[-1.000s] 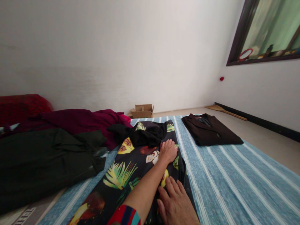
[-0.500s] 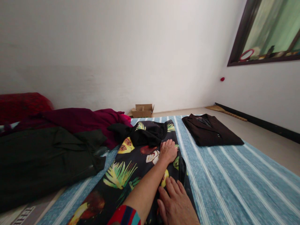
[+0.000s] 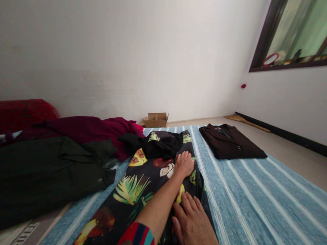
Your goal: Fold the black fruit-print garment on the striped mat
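A black garment with a fruit and leaf print (image 3: 130, 190) lies stretched out lengthwise on the striped sheet. My left hand (image 3: 184, 163) rests flat on it near its right edge, with the fingers extended. Closer to me, my right hand (image 3: 194, 219) also lies palm down on the print, fingers a little apart. Neither hand grips anything. Beyond my left hand, a bunched black part of cloth (image 3: 160, 146) lies across the upper end of the garment. My left forearm covers some of the print.
To the right is a folded dark brown jacket (image 3: 230, 143) on the blue striped sheet (image 3: 245, 197). At left lie a dark green garment (image 3: 51, 170) and a purple cloth (image 3: 94, 131), with a red bundle (image 3: 25, 114) behind. A cardboard box (image 3: 155, 120) stands by the wall.
The view has shifted very slightly. Both hands stay in the same places on the printed garment, and the clothes lie as before.
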{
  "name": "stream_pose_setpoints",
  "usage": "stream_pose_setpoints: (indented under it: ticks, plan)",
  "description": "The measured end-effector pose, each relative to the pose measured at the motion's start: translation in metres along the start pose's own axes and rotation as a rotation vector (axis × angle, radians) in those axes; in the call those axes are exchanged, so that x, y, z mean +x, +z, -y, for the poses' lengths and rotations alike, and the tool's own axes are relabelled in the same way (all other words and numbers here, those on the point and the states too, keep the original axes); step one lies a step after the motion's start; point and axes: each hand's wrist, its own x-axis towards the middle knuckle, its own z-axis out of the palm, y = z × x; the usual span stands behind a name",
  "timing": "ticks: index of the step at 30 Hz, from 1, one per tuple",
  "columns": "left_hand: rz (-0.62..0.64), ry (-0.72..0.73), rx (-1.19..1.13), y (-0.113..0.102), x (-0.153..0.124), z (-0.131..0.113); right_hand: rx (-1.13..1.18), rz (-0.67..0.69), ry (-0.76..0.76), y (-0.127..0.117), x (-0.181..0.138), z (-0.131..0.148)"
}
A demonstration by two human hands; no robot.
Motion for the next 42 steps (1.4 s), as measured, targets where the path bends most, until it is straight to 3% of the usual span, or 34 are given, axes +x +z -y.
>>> stream_pose_setpoints:
  ticks: [21, 30, 34, 39, 42]
  plan:
    - [-0.037, 0.006, -0.037, 0.002, -0.004, -0.001, -0.048, -0.063, -0.023, 0.022, -0.003, -0.009]
    - [-0.032, -0.013, -0.072, 0.002, -0.006, -0.001, -0.063, -0.016, -0.030, 0.033, 0.001, -0.014]
    - [-0.027, -0.010, -0.085, 0.001, -0.006, -0.001, -0.032, 0.081, -0.011, 0.012, 0.009, -0.010]
    - [-0.019, -0.012, -0.093, 0.002, -0.005, 0.001, 0.235, 0.252, 0.013, -0.050, 0.034, -0.020]
    - [0.011, -0.018, -0.103, 0.000, -0.005, 0.002, 0.396, 0.110, 0.161, -0.066, 0.064, -0.047]
